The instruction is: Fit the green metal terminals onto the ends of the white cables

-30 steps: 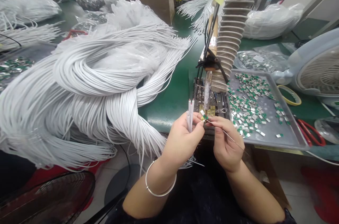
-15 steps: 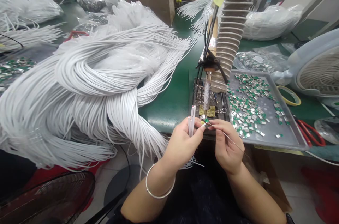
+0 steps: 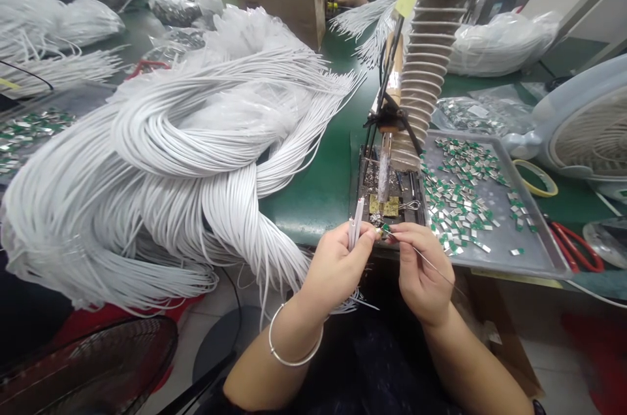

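Note:
My left hand (image 3: 337, 261) is closed around several short white cable ends (image 3: 355, 227), which stick up between thumb and fingers. At its fingertips is a small green circuit board (image 3: 386, 229); whether those fingers or the right ones grip it is hard to see. My right hand (image 3: 425, 271) pinches a thin wire (image 3: 435, 269), which looks like solder and runs from the board back across the palm. Just above the fingertips, a soldering iron (image 3: 385, 170) hangs tip down in a fixed mount over a dirty stand with a yellow pad (image 3: 384, 205).
A large heap of white cables (image 3: 196, 160) covers the left side. To the right lies a grey tray (image 3: 526, 251) of small green-and-silver boards, beside red-handled pliers (image 3: 575, 248), a tape roll (image 3: 536, 178) and a fan (image 3: 588, 127). A ribbed hose (image 3: 426, 55) hangs above. A person sits opposite.
The small board and my fingertips have dropped slightly away from the iron's tip. The cable ends in my left hand have tilted to the right. Both hands keep their grips.

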A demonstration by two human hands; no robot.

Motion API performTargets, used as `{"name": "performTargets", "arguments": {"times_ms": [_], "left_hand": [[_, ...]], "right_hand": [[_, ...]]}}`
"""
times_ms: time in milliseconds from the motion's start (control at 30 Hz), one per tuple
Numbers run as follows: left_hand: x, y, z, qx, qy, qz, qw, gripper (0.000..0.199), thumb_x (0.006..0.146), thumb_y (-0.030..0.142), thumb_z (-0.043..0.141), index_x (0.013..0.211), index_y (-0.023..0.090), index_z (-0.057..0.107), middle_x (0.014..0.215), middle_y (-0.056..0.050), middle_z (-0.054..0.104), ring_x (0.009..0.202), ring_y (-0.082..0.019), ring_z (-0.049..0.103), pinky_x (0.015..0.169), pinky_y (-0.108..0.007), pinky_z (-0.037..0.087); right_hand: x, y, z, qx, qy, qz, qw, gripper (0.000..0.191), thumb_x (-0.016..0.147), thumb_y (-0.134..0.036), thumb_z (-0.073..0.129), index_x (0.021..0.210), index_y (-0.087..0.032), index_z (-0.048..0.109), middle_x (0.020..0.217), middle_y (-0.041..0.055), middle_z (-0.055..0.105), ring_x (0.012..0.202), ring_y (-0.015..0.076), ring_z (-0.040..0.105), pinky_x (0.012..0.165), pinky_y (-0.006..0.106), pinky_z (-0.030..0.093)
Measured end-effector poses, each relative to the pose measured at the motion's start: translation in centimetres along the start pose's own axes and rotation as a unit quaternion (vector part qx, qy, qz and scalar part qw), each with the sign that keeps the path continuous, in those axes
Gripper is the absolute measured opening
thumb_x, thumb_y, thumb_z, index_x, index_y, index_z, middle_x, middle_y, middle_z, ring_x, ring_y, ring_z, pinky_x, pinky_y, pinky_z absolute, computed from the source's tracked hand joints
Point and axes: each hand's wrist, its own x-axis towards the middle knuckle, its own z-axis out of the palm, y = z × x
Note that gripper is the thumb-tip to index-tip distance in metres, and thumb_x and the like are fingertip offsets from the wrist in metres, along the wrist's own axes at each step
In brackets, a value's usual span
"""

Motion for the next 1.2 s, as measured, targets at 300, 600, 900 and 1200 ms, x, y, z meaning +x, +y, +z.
{"name": "performTargets", "arguments": {"times_ms": [300, 600, 900, 1200], "left_hand": [[0.4, 0.4, 0.1, -0.005, 0.023, -0.002, 1.0, 0.022, 0.084, 0.037, 0.053, 0.079, 0.017, 0.062, 0.053, 0.004, 0.047, 0.054, -0.011, 0.045, 0.055, -0.023, 0.039], [0.6, 0.5, 0.1, -0.017, 0.039, -0.007, 0.999, 0.023, 0.082, 0.037, 0.055, 0.077, 0.016, 0.062, 0.053, 0.004, 0.047, 0.052, -0.01, 0.042, 0.052, -0.023, 0.037], [0.6, 0.9, -0.1, -0.018, 0.037, -0.002, 0.999, 0.022, 0.083, 0.036, 0.054, 0.077, 0.016, 0.061, 0.055, 0.005, 0.044, 0.052, -0.009, 0.038, 0.052, -0.022, 0.036], [0.4, 1.1, 0.0, -0.008, 0.039, -0.011, 0.999, 0.02, 0.083, 0.034, 0.055, 0.078, 0.016, 0.062, 0.058, 0.004, 0.047, 0.052, -0.008, 0.038, 0.052, -0.022, 0.035]], "right_hand": [[0.7, 0.0, 0.4, -0.006, 0.023, -0.014, 1.0, 0.025, 0.083, -0.003, 0.049, 0.096, -0.021, 0.061, 0.09, 0.005, 0.065, 0.085, 0.017, 0.063, 0.073, 0.034, 0.054], [1.3, 0.0, 0.7, -0.007, 0.025, -0.022, 0.999, 0.026, 0.083, -0.003, 0.049, 0.097, -0.021, 0.061, 0.09, 0.005, 0.064, 0.084, 0.0164, 0.062, 0.068, 0.033, 0.054], [1.4, -0.1, 0.9, -0.008, 0.02, -0.031, 0.999, 0.027, 0.082, -0.002, 0.05, 0.098, -0.021, 0.06, 0.092, 0.0053, 0.064, 0.086, 0.0158, 0.062, 0.069, 0.031, 0.055], [1.4, -0.3, 0.7, -0.018, 0.021, -0.029, 0.999, 0.024, 0.083, -0.005, 0.049, 0.096, -0.021, 0.061, 0.09, 0.0063, 0.065, 0.085, 0.0175, 0.063, 0.069, 0.035, 0.055]]}}
